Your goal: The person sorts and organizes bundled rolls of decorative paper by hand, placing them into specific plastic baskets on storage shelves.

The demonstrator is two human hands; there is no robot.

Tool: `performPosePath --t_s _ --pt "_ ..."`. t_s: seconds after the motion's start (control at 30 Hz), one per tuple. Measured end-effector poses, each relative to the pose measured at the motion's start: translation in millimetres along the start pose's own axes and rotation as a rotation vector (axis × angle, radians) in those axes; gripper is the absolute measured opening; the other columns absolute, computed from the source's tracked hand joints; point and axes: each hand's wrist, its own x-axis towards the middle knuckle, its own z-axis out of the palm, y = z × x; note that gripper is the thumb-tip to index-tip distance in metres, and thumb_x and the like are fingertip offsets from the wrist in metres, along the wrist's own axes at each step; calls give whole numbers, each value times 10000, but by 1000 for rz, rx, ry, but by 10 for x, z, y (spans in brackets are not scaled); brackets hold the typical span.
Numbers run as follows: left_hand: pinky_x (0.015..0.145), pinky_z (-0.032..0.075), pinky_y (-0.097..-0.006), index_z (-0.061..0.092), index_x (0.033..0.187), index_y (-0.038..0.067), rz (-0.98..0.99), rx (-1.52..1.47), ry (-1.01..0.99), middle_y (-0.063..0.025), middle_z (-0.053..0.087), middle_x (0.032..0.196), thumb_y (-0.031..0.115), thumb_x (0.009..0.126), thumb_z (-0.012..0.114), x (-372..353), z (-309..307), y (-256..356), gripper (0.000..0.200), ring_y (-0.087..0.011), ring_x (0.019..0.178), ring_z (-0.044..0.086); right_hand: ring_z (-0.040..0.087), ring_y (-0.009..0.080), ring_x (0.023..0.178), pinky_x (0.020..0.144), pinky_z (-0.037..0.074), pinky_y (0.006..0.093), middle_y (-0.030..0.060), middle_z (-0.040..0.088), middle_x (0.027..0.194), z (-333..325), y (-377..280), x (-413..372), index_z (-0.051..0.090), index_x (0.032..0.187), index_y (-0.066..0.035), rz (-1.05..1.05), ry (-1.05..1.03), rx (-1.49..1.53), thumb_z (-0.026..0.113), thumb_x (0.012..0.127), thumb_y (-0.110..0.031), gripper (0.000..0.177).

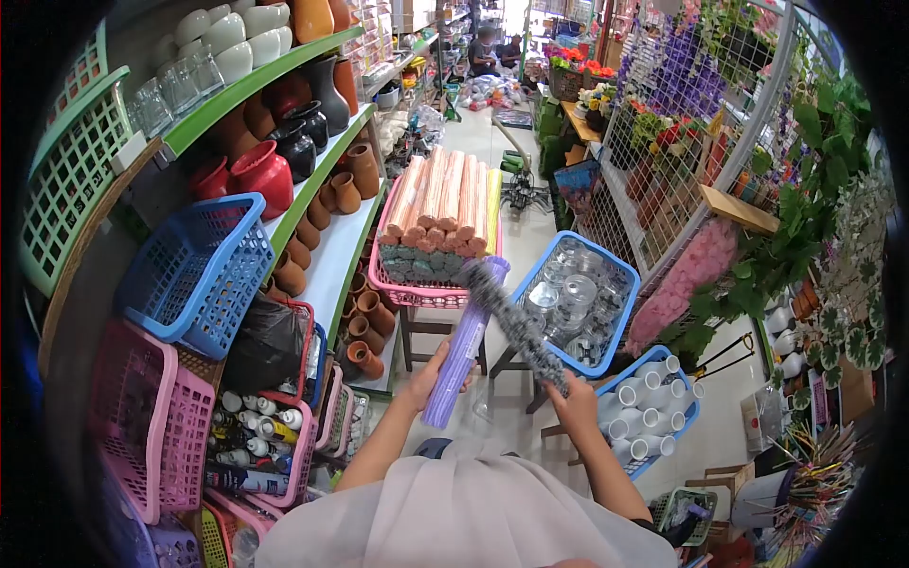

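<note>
My left hand (437, 371) grips a purple roll (466, 343) near its lower end; the roll points up toward a pink basket (417, 292) packed with orange, green and grey rolls. My right hand (571, 398) holds a grey speckled roll (516, 322) that slants up and left, its tip crossing the top of the purple roll at the basket's front edge. Both arms reach forward over my pale shirt.
A blue crate of clear glassware (579, 301) and a blue crate of white cups (653, 402) stand to the right. Shelves on the left hold clay pots (365, 331), vases and plastic baskets (194, 275). Artificial flowers and plants line the right. A person sits far down the aisle (485, 52).
</note>
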Motion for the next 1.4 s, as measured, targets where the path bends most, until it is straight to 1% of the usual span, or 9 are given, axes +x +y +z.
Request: performPosePath --t_s 0.17,0.3,0.4,0.53,0.67,1.1,1.17,1.3,1.4 --pt "689 491 -272 474 1201 36 192 381 277 -70 572 935 516 948 389 -109 319 73 550 -155 767 546 621 348 706 602 480 400 158 643 766 -129 59 16 629 949 -69 -465 -299 -239 692 766 -327 322" --pt "688 491 -294 490 1161 17 -31 6 114 -56 558 932 472 969 371 -67 139 66 508 -145 736 525 627 300 734 596 494 379 102 633 834 71 213 51 628 949 -111 71 34 46 742 660 -349 392" --pt "704 502 -311 500 1172 10 -42 -58 -22 -62 557 955 480 971 360 5 18 39 530 -160 766 548 614 339 708 618 475 425 143 615 729 -90 73 -3 627 861 -66 -536 -369 -153 732 641 -253 307" --pt "796 521 -342 478 1260 13 -57 46 140 -81 590 1064 510 955 384 -21 83 15 590 -202 909 604 632 306 732 612 489 394 128 641 794 -25 82 -1 655 930 -120 47 -89 107 742 664 -304 335" --pt "795 511 -325 469 1280 25 117 117 96 -86 600 1035 513 937 428 -42 -30 -129 598 -190 945 591 629 331 728 634 493 401 140 651 785 65 242 -80 663 943 -104 -388 -106 31 746 659 -297 353" --pt "683 481 -282 496 1209 41 -30 -39 24 -67 553 991 474 977 357 -99 49 24 511 -142 780 530 619 333 755 626 486 407 146 645 830 134 315 -20 638 900 -73 -387 -137 -98 764 630 -295 371" --pt "660 488 -309 496 1199 44 -9 -56 76 -75 559 967 414 983 353 -121 109 0 452 -163 783 536 623 316 755 615 485 401 121 633 803 162 202 6 638 880 -92 156 -48 -40 785 570 -300 401" --pt "670 516 -340 522 1164 45 -17 95 49 -79 579 907 426 981 360 -21 -114 -89 453 -165 796 583 614 366 736 636 479 429 169 649 822 -12 203 -63 631 869 -27 -464 -352 -233 743 701 -299 339" --pt "713 516 -264 515 1216 20 -102 11 46 -48 592 963 505 971 353 28 -153 -110 567 -114 798 580 617 347 763 641 483 424 145 638 829 143 323 -31 608 931 -43 -107 -160 -91 762 649 -290 405"
